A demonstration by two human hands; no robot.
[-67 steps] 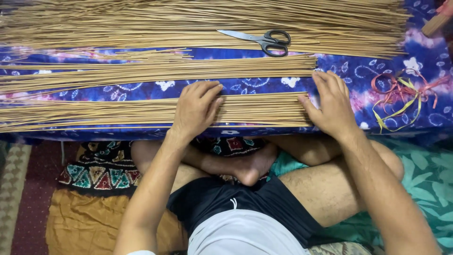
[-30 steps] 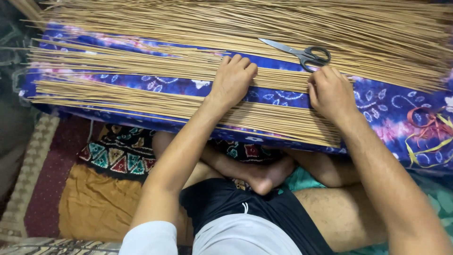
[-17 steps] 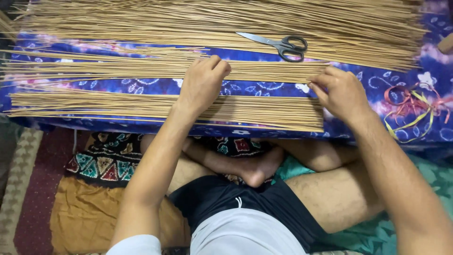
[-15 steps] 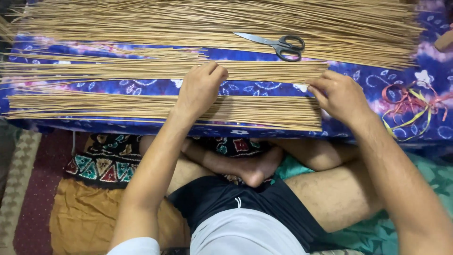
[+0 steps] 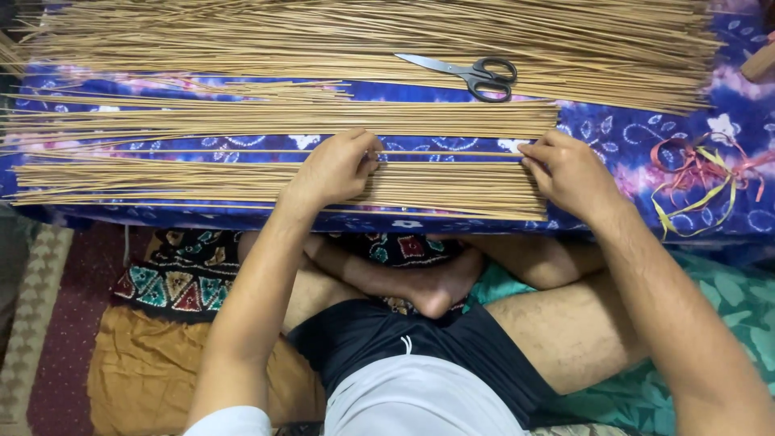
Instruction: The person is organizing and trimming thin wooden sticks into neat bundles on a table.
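The long thin tan plant sticks (image 5: 274, 182) lie in 3 loose bands across a blue and purple patterned cloth (image 5: 613, 129), running from 9 o'clock to 3 o'clock. The left hand (image 5: 335, 168) rests curled on the nearest band, fingertips pinching what looks like 1 single stick that stretches across the gap between bands. The right hand (image 5: 569, 171), at 3 o'clock from the left, is closed on the same stick's end, just at the band's cut edge.

Each stick looks very light, springy and easy to snap, so I judge a pinch near both ends suits 1 stick, and a flat palm suits a whole band; they would roll and scatter easily. The sticks are too many to count.

1 pair of black-handled steel scissors (image 5: 472, 74) lies on the far band at 12 o'clock. 1 tangle of red and yellow ribbon (image 5: 698, 173) sits at 3 o'clock.
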